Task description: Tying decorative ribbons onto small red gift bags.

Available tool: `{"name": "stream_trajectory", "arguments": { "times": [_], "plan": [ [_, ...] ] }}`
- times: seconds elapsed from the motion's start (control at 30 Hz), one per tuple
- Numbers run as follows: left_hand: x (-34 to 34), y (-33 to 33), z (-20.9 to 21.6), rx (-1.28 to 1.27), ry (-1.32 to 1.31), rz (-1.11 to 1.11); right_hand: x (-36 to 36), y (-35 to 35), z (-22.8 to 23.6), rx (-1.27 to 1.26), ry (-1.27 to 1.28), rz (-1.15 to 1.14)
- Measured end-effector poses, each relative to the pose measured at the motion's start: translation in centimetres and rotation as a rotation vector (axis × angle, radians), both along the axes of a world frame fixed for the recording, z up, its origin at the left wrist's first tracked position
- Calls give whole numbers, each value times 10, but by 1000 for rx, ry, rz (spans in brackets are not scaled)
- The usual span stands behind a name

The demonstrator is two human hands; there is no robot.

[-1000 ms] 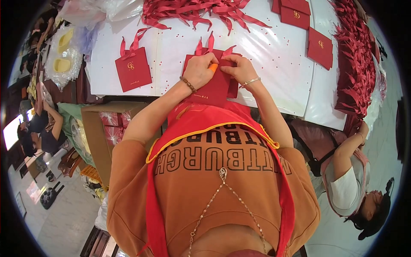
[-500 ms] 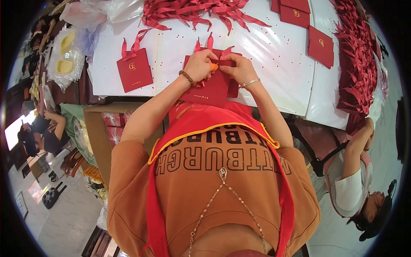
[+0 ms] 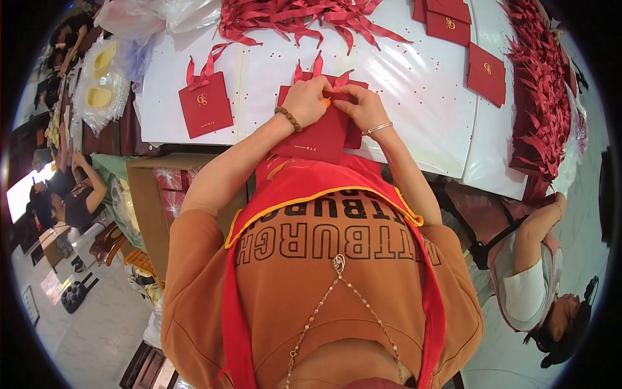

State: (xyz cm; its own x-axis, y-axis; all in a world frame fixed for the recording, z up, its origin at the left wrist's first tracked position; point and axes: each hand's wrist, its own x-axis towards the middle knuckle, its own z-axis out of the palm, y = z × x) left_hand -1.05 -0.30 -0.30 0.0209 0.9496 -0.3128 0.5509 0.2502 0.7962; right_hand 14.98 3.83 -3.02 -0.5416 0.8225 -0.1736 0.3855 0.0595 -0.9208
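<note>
At the table's near edge lies a small dark-red paper gift bag (image 3: 316,144), its lower end toward me. Another red piece shows beneath and beside it. Both my hands are at its upper edge. My left hand (image 3: 304,102) is closed there, with something orange (image 3: 325,102) at its fingertips, too small to name. Pinched together, the fingers of my right hand (image 3: 364,109) are on a red ribbon (image 3: 337,95) by the bag's edge; the exact grip is partly hidden. Loose ribbon ends (image 3: 317,63) stick up beyond my hands.
A finished-looking red bag with ribbon handles (image 3: 206,107) lies left on the white table (image 3: 414,129). A heap of red ribbons (image 3: 291,19) is at the far side. Flat red bags (image 3: 486,74) and a ribboned row (image 3: 541,97) lie right. A person (image 3: 531,272) is at the right.
My hands stay at the bag's upper edge, with only small finger movements. The whole view has shifted slightly. At the far left, a person's arm has moved.
</note>
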Motion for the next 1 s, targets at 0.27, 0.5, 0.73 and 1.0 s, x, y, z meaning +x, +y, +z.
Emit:
{"name": "stream_trajectory", "arguments": {
  "times": [0.27,0.5,0.73,1.0],
  "plan": [
    [-1,2,8,-233,-239,139,-1,-3,-6,79,117,14],
    [4,1,8,-64,-148,128,1,0,-2,28,96,7],
    [-29,25,14,266,417,-261,-4,-5,7,157,53,53],
    [-47,63,5,-494,-65,-551,-10,-9,18,297,55,111]
  ]
}}
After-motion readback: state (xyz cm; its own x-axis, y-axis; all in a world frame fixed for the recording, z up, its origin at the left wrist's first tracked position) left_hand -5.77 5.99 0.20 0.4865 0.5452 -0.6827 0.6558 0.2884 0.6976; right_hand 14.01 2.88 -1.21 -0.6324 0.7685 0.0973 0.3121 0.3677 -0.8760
